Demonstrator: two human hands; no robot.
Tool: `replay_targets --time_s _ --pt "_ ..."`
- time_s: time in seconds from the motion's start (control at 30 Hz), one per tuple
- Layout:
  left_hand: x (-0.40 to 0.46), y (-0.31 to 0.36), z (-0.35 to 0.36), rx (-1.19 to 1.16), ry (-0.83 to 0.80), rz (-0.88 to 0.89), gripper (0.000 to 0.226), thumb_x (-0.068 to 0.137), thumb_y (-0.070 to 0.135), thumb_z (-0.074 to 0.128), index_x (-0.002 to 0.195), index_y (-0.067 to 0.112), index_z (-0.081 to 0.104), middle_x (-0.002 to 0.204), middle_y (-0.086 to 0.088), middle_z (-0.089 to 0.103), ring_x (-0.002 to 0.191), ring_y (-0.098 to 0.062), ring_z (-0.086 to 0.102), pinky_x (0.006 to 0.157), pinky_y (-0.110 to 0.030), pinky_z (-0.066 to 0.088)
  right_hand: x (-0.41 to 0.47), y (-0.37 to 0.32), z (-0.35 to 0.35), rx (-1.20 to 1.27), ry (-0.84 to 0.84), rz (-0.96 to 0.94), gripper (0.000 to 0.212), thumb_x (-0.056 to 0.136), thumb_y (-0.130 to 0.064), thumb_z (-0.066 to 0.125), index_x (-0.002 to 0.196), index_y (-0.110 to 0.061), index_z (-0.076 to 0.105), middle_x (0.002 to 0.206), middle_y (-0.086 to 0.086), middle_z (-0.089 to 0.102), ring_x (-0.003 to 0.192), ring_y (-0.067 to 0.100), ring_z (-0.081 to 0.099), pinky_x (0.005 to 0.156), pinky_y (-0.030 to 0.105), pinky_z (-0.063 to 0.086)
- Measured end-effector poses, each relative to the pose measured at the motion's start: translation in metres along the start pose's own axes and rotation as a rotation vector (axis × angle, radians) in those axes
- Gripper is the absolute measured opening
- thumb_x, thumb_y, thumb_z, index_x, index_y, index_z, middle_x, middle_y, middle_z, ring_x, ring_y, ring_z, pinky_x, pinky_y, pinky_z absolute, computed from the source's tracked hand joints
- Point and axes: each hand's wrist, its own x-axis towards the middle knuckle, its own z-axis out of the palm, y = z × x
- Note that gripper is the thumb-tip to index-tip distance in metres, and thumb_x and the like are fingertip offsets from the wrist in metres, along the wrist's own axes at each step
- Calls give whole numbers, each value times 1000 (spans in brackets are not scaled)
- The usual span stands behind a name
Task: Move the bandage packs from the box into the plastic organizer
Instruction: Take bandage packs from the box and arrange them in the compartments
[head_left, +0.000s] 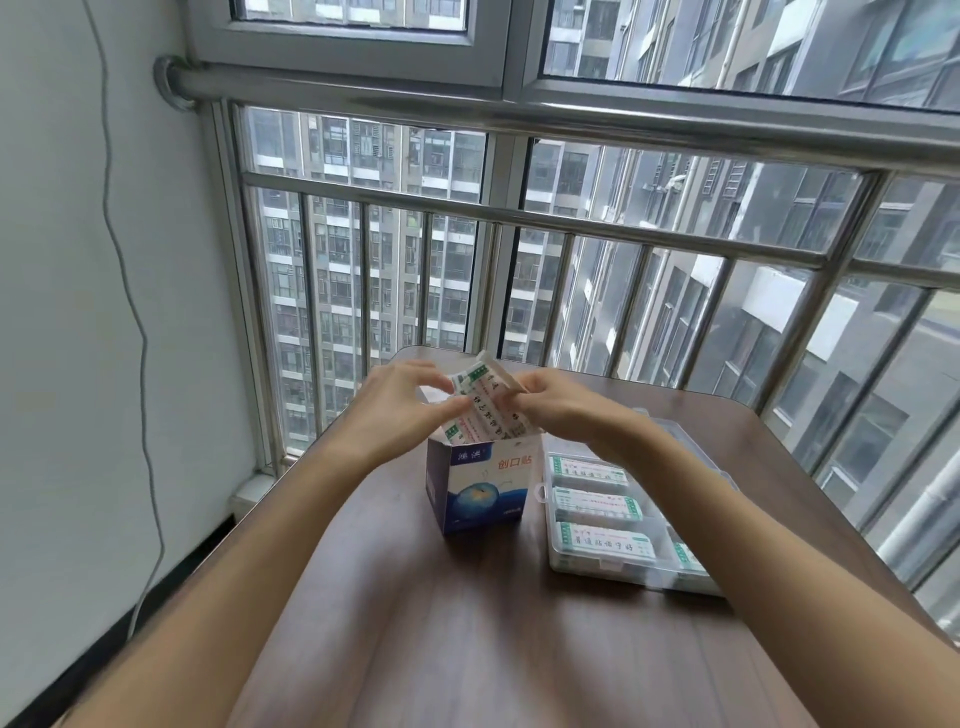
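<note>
A dark wood-grain desk (467, 623) stands in a corner, beneath both forearms and hands. To the left of the left hand rises a plain white wall (52, 260) with a thin grey cable (122, 260) hanging down it. Beyond both hands a steel railing (571, 223) fronts a large window, and grey apartment towers (363, 234) fill the glass.

The left hand (400, 410) and the right hand (561, 405) meet just above the open top of a blue and white box (480, 491), which stands upright on the desk directly below them. Both sets of fingers are curled and pinch a bunch of bandage packs (485, 410), white strips with green end marks and printed text, the left hand at the bunch's left edge and the right hand at its upper right. The bunch is tilted, its lower end still inside the box mouth and its upper end raised between the hands. The box flap (498, 371) stands up behind the packs, by the fingertips.

Below and to the right of the right hand, partly under its forearm, lies the clear plastic organizer (550, 551), just beside the box. Three of its compartments nearest the box each hold a filed pack (605, 540), and another shows at the forearm's edge.
</note>
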Motion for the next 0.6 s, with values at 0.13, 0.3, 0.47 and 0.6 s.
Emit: replay_targets --time_s 0.13,0.3,0.47,0.6 --pt "8 -1 3 67 -129 7 30 88 33 65 109 14 70 140 -1 51 126 -18 45 93 -34 36 3 5 -1 80 102 38 27 101 -19 37 87 -10 58 89 1 59 76 9 54 55 17 41" --pt "10 -4 0 144 -189 1 29 87 37 63 109 20 71 145 -3 45 135 -21 33 106 -43 30 3 6 -1 230 153 21 33 102 -26 32 79 -13 52 79 -2 58 72 7 53 58 18 37" --pt "-5 6 -6 198 109 34 34 95 44 50 116 24 66 137 3 52 132 -17 34 106 -44 30 -5 4 -6 262 138 -77 35 103 -26 30 77 -15 51 78 -1 51 73 9 47 67 20 38" --pt "-22 37 -4 -24 126 58 39 96 54 34 96 26 62 93 5 62 84 -8 54 74 -29 42 -27 14 -8 315 -70 -95 29 102 -25 32 81 -14 49 79 -1 49 72 9 47 82 25 46"
